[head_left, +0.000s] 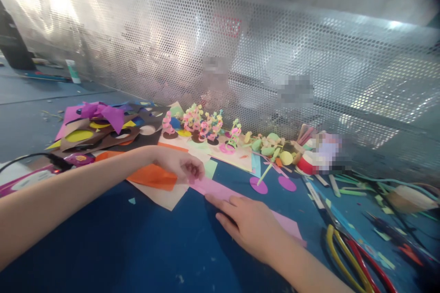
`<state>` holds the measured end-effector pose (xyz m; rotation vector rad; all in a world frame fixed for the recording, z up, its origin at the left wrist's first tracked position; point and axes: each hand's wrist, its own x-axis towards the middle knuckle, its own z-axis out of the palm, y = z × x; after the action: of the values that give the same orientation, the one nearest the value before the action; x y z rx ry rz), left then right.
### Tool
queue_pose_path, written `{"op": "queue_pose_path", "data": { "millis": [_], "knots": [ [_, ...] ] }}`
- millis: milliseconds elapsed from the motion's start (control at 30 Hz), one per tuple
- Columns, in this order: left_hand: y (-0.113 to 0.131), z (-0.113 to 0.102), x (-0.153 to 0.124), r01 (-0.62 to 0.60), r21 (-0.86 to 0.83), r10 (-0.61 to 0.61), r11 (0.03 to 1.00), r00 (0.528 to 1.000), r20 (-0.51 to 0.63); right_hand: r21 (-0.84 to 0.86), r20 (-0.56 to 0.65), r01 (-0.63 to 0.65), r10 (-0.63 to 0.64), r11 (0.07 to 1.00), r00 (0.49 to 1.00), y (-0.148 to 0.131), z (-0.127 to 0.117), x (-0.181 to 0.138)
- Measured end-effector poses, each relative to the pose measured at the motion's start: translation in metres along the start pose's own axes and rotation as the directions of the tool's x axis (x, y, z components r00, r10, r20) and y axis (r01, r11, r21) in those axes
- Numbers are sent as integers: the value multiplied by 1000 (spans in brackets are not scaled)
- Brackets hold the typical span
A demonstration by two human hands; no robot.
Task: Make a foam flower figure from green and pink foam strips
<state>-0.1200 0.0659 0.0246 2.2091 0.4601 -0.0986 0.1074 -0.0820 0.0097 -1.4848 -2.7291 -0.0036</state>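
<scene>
Pink paper [216,187] | under flattened right hand [252,222] | end pinched by left hand [180,165]

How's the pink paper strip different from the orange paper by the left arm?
The pink paper strip is pale pink, but the orange paper is bright orange.
The pink paper strip is long and narrow; the orange paper looks wider.
The right hand lies on the pink paper strip, while the left forearm crosses in front of the orange paper.
Both look like paper.
</scene>
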Motion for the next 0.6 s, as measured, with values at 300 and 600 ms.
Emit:
{"op": "queue_pose_path", "data": {
  "millis": [300,600],
  "knots": [
    [20,15,9,29,255,2,966,992,-123,7,4,0,0,1000,1000,1,1,1],
    [3,19,13,-14,153,37,988,988,-148,3,-9,-4,4,1000,1000,1,1,1]
  ]
}}
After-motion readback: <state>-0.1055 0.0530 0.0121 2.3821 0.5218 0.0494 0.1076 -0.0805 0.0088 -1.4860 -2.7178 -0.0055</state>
